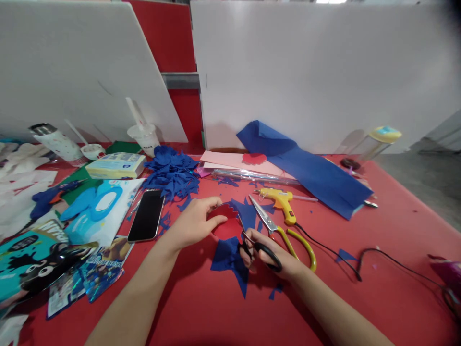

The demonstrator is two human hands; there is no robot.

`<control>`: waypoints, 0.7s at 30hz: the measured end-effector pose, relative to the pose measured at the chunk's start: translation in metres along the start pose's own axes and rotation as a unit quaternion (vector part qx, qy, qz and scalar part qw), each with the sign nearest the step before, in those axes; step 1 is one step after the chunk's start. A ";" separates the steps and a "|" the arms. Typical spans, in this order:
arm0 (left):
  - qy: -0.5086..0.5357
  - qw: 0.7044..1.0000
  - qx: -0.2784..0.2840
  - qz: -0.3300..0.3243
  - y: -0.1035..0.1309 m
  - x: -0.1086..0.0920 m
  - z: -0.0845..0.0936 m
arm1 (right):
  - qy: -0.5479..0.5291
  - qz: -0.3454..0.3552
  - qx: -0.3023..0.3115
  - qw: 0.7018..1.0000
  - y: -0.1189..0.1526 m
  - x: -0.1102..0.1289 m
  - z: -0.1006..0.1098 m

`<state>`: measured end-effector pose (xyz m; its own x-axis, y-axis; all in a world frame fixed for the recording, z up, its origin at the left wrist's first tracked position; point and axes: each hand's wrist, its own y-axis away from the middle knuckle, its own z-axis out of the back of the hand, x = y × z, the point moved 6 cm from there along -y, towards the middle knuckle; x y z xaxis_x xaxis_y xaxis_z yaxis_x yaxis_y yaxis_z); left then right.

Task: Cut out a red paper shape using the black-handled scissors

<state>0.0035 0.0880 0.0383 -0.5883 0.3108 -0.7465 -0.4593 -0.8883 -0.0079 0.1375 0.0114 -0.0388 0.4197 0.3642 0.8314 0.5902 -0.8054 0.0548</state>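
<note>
Between the thumb and fingers of my left hand [197, 220] is a red scalloped paper piece [227, 226], held just above the table. My right hand [264, 252] has its fingers in the handles of black-handled scissors [268, 253], whose blades meet the right edge of the red piece. Cut blue paper [230, 259] lies beneath and in front of both hands. Just right of my right hand rest large scissors with yellow handles [302, 245], beside a yellow glue gun [284, 202].
A black phone [147, 216] lies left of my left hand, near a blue paper pile [171, 173], a wipes pack [104, 206] and a cup [145, 139]. A blue sheet [306, 168] stretches across the back right. The glue gun's cord [327, 252] runs right.
</note>
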 end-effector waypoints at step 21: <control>0.048 0.998 0.019 0.025 -0.001 0.001 -0.006 | -0.015 0.035 -0.004 0.999 -0.001 -0.016 0.000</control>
<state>0.0079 0.0869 0.0335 -0.5444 0.2315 -0.8063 -0.4576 -0.8875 0.0542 0.1302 0.0068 -0.0522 0.4801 0.3210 0.8164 0.5538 -0.8327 0.0018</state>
